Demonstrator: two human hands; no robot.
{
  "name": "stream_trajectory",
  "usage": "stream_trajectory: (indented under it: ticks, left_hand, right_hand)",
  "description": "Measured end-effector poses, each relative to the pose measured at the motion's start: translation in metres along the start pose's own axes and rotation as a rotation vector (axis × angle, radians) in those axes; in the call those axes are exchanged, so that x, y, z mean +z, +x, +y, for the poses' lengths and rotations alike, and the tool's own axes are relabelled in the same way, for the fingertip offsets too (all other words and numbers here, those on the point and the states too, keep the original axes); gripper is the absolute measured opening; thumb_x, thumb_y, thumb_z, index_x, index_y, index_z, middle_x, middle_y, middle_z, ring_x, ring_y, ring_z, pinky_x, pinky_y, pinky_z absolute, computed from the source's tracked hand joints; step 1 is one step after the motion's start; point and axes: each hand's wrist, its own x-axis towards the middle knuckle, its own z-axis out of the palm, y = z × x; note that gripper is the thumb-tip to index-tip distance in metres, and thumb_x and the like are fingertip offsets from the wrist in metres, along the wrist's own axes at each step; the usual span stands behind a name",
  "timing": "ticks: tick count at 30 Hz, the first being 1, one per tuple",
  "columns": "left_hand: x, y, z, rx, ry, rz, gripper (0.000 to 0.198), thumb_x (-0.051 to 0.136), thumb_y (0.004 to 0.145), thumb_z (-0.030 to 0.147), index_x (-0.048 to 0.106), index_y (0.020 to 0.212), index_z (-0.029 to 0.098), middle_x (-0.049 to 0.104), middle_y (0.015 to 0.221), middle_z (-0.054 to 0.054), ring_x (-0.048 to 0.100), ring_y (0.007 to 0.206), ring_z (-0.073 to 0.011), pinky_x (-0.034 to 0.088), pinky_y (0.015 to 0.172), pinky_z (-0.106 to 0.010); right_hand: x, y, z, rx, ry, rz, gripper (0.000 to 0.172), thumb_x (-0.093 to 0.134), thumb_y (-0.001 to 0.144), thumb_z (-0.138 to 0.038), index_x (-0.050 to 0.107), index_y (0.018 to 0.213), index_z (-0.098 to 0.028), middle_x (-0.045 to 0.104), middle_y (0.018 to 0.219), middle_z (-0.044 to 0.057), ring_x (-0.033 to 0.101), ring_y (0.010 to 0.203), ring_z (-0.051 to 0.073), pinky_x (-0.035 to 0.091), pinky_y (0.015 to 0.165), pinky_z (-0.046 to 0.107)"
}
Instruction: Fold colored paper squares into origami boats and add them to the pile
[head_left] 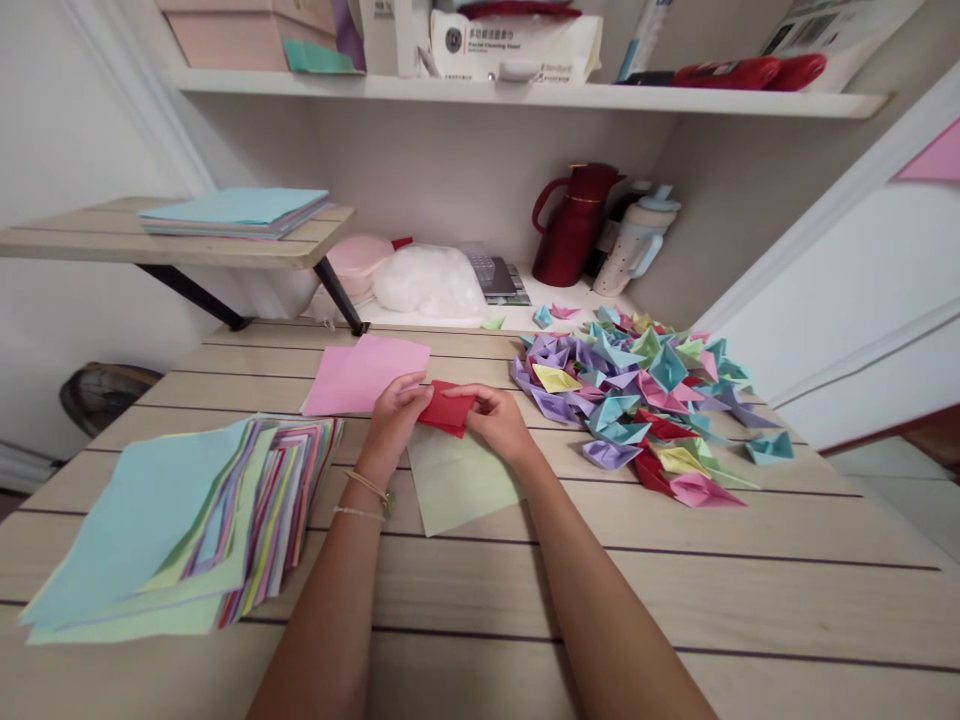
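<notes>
Above the pale green sheet (459,478) on the worktop (675,590), we pinch a folded red paper (448,410) between our left hand (395,412) and right hand (495,420), both closed on its edges, where uneven pressure could skew the crease.

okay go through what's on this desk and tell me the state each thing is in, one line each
Red paper: partly folded, pinched between left hand and right hand.
Green sheet: flat, unfolded, under the hands.
Pink sheet: flat, unfolded.
Paper stack: unfolded, fanned out.
Folded paper boats: finished, heaped loosely.
Red jug: upright, lid on.
</notes>
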Motion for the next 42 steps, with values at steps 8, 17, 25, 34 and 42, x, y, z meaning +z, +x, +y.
stream_trajectory:
  ticks: [8, 17, 25, 34, 42]
  left_hand:
    - [0.002, 0.001, 0.002, -0.016, -0.005, 0.012, 0.034, 0.074, 0.065, 0.031, 0.067, 0.095, 0.017, 0.072, 0.084, -0.003, 0.064, 0.078, -0.0163, 0.046, 0.069, -0.025]
    - [0.008, -0.006, 0.010, 0.002, 0.014, -0.109, 0.036, 0.075, 0.067, 0.036, 0.067, 0.096, 0.016, 0.071, 0.100, -0.007, 0.064, 0.088, -0.0179, 0.047, 0.079, -0.027]
    - [0.007, -0.005, 0.007, -0.001, 0.014, -0.088, 0.037, 0.075, 0.066, 0.040, 0.068, 0.094, 0.017, 0.071, 0.099, -0.006, 0.063, 0.093, -0.0200, 0.047, 0.081, -0.029]
    - [0.009, -0.007, 0.010, 0.008, -0.009, -0.125, 0.037, 0.075, 0.067, 0.038, 0.067, 0.096, 0.016, 0.071, 0.099, -0.007, 0.065, 0.086, -0.0189, 0.050, 0.076, -0.029]
    - [0.005, -0.004, 0.005, 0.009, -0.027, -0.054, 0.037, 0.074, 0.066, 0.044, 0.070, 0.088, 0.015, 0.072, 0.087, -0.006, 0.064, 0.072, -0.0168, 0.051, 0.072, -0.030]
  right_hand:
    - [-0.001, 0.001, 0.000, 0.001, -0.029, 0.031, 0.033, 0.061, 0.067, -0.016, 0.072, 0.098, -0.021, 0.072, 0.081, 0.002, 0.065, 0.081, 0.019, 0.051, 0.074, 0.031]
    - [-0.002, 0.003, 0.004, -0.018, -0.099, 0.093, 0.035, 0.059, 0.069, -0.015, 0.071, 0.101, -0.022, 0.072, 0.086, 0.002, 0.064, 0.087, 0.021, 0.051, 0.078, 0.032]
    - [-0.004, 0.004, 0.008, 0.000, -0.126, 0.130, 0.031, 0.059, 0.070, -0.017, 0.071, 0.099, -0.021, 0.072, 0.082, 0.002, 0.064, 0.087, 0.020, 0.052, 0.078, 0.032]
    - [-0.004, 0.004, 0.003, 0.024, -0.060, 0.114, 0.030, 0.064, 0.072, -0.025, 0.070, 0.101, -0.023, 0.071, 0.080, 0.003, 0.064, 0.083, 0.021, 0.052, 0.073, 0.033]
    - [-0.003, 0.002, 0.001, 0.047, -0.022, 0.027, 0.033, 0.070, 0.069, -0.027, 0.070, 0.102, -0.022, 0.066, 0.069, 0.000, 0.052, 0.055, 0.012, 0.044, 0.055, 0.026]
